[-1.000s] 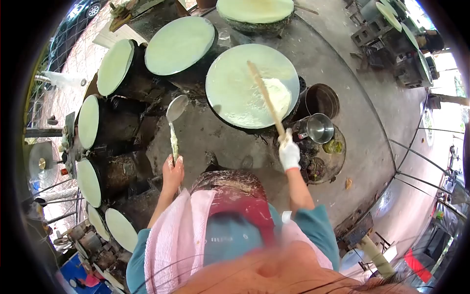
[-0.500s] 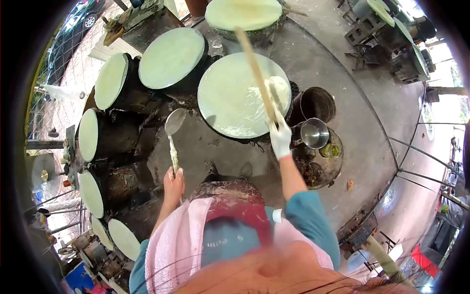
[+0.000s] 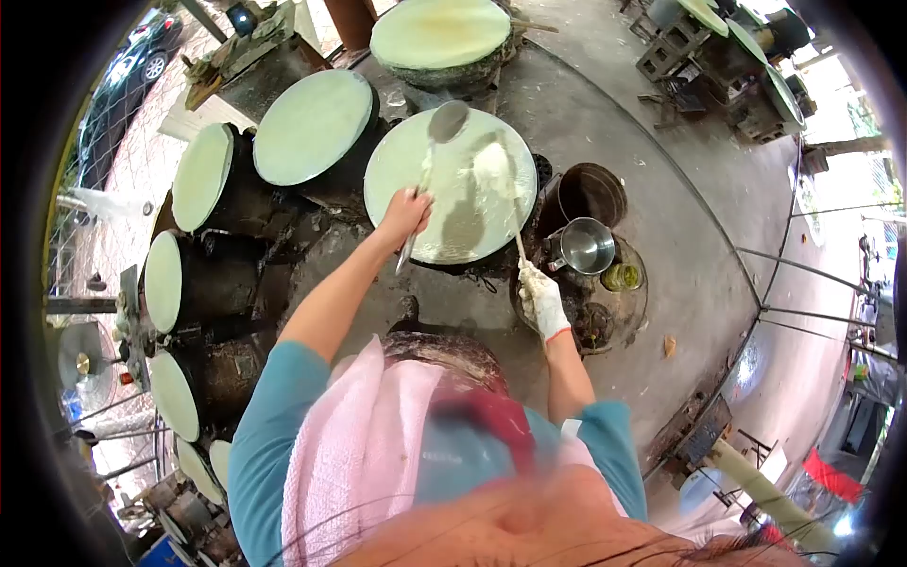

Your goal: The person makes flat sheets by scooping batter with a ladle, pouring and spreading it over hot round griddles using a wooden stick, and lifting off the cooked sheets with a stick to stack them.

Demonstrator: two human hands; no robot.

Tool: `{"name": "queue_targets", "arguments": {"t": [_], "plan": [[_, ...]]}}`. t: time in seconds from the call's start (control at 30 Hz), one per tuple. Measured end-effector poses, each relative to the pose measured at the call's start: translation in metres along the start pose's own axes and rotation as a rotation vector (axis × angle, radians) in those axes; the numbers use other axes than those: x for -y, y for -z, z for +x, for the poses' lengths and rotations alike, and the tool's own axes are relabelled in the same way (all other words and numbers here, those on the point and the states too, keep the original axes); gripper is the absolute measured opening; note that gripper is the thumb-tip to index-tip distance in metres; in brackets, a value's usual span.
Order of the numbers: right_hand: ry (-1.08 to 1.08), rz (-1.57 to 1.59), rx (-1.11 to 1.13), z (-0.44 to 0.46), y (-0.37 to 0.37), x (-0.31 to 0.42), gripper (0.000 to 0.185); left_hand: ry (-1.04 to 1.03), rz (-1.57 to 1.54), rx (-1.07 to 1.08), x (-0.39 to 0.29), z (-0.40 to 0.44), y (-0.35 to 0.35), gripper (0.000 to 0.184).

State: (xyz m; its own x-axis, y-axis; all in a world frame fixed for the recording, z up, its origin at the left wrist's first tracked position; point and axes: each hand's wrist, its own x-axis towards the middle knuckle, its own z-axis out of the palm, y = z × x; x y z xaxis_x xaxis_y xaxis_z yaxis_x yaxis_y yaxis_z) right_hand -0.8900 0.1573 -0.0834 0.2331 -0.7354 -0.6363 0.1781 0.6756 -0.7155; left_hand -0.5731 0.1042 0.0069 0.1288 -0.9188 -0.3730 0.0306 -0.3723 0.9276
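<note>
My left hand (image 3: 404, 215), bare, is closed around the handle of a metal ladle (image 3: 448, 123). The ladle's bowl hangs above the far part of a round griddle (image 3: 387, 161) coated with pale batter. My right hand (image 3: 541, 298), in a batter-smeared white glove, grips the near end of a long wooden spreader (image 3: 517, 203), which reaches over the griddle's right side and appears nearly edge-on. Beside the spreader lies a thick pile of wet batter (image 3: 491, 172). Shadows fall across the griddle's middle.
To the right stand a dark bucket (image 3: 605, 194), a steel pot (image 3: 588, 248) and a jar of yellow-green liquid (image 3: 622, 277). More round griddles (image 3: 314, 128) on drum-like stoves curve along the left, and another griddle (image 3: 439, 33) stands straight ahead.
My left hand has swung forward and right, bringing the ladle from beside the griddle to above it. My right hand has drawn back toward me, and the spreader has turned nearly edge-on.
</note>
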Motion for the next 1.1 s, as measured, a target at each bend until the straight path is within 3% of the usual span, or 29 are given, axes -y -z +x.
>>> {"name": "queue_targets", "arguments": {"t": [0.1,0.17,0.27,0.3,0.37,0.5,0.57,0.63,0.67,0.7,0.77,0.83,0.9,0.97,1.03,1.07,1.1], "plan": [[-0.022,-0.077,-0.014,-0.035,-0.011,0.003,0.032,0.072,-0.099,0.093,-0.003,0.058,-0.022,0.018],[0.171,-0.082,-0.116,-0.045,-0.01,-0.013,0.039,0.126,-0.121,0.137,0.005,0.073,-0.03,0.017],[0.088,0.085,-0.223,-0.038,-0.034,-0.062,0.034,0.215,-0.078,0.202,0.013,0.064,-0.03,0.015],[0.004,0.02,-0.264,-0.037,-0.059,-0.065,0.031,0.24,-0.113,0.189,0.022,0.058,-0.029,0.017],[0.047,0.162,-0.139,-0.028,-0.095,-0.08,0.028,0.327,-0.187,0.14,0.024,0.035,-0.026,0.018],[0.178,0.097,-0.259,-0.039,-0.109,-0.041,0.022,0.447,-0.403,0.01,0.023,0.001,-0.016,0.015],[0.131,0.143,-0.296,-0.031,-0.097,-0.057,0.019,0.473,-0.505,-0.042,0.025,-0.01,-0.018,0.015],[0.105,0.022,-0.191,-0.014,-0.108,-0.086,0.033,0.541,-0.643,-0.046,0.02,-0.021,-0.034,0.01],[0.121,0.001,-0.139,-0.016,-0.12,-0.09,0.032,0.576,-0.717,-0.057,0.019,-0.023,-0.047,0.01],[-0.013,0.049,-0.081,-0.008,-0.122,-0.099,0.033,0.61,-0.791,-0.07,0.022,-0.023,-0.056,0.01],[-0.18,0.041,-0.071,-0.03,-0.135,-0.053,0.035,0.555,-1.078,0.063,0.028,-0.024,-0.047,0.012],[-0.043,0.106,0.011,-0.056,-0.118,-0.012,0.022,0.471,-1.324,0.188,0.007,-0.038,-0.009,0.021],[0.264,0.108,-0.035,-0.036,-0.087,-0.006,0.029,0.207,-1.543,0.621,0.057,-0.038,0.046,0.026],[0.116,0.037,-0.256,-0.027,-0.06,0.007,0.028,0.22,-1.358,0.627,0.032,-0.094,0.057,0.03],[0.228,-0.176,-0.19,0.003,-0.047,-0.016,0.025,0.223,-1.249,0.44,-0.001,-0.12,0.064,0.031],[0.143,-0.18,-0.057,0.01,-0.043,-0.023,0.023,0.224,-1.193,0.345,-0.008,-0.127,0.07,0.031],[0.196,-0.261,0.01,0.001,-0.056,-0.023,0.024,0.126,-1.254,0.457,-0.009,-0.126,0.083,0.031]]}}
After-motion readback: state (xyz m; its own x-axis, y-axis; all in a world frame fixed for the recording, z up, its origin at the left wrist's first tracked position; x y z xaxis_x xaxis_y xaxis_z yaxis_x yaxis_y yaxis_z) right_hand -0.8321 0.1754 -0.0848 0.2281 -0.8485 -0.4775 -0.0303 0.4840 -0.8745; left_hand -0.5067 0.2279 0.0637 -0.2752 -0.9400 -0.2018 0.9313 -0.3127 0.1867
